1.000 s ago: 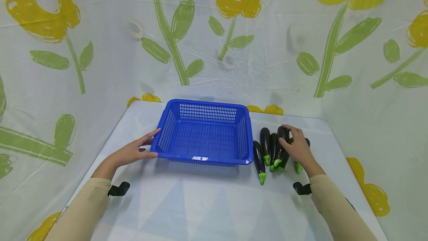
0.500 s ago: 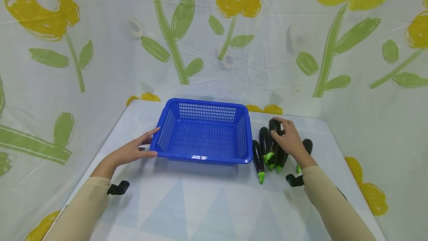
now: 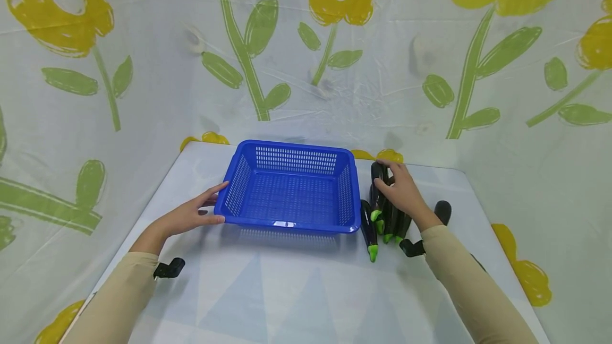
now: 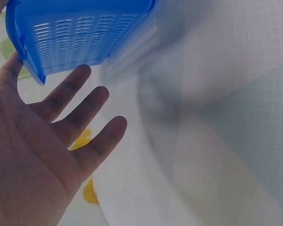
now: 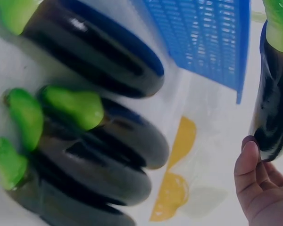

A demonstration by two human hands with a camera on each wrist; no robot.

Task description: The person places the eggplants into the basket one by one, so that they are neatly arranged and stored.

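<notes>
Two beige sleeves (image 3: 468, 285) reach in from the lower corners of the frame over a white counter (image 3: 287, 296) printed with pale blue triangles. Just right of centre, the nearest eggplant (image 3: 369, 231) lies slanted beside the basket, glossy and almost black, its bright green cap toward the bottom of the frame. At left of centre, the left hand (image 3: 188, 216) is spread, fingers extended, touching the left rim and near corner of the basket.

That blue plastic basket (image 3: 287, 226) sits upright in the middle of the frame, with slotted walls, a finer mesh floor and a smooth rim that catches a white glint at the front. To its right lie more eggplants (image 3: 391, 224) in a close cluster, green caps toward the viewer. Farther right, a separate dark eggplant (image 3: 443, 211) is partly hidden by the forearm. Above the cluster, the right hand (image 3: 404, 192) pinches the held eggplant (image 3: 377, 178) by its rounded dark end, the shiny body hanging tilted with its green cap lowest. Behind everything, a white backdrop (image 3: 382, 94) carries large yellow flowers and green leaves.
</notes>
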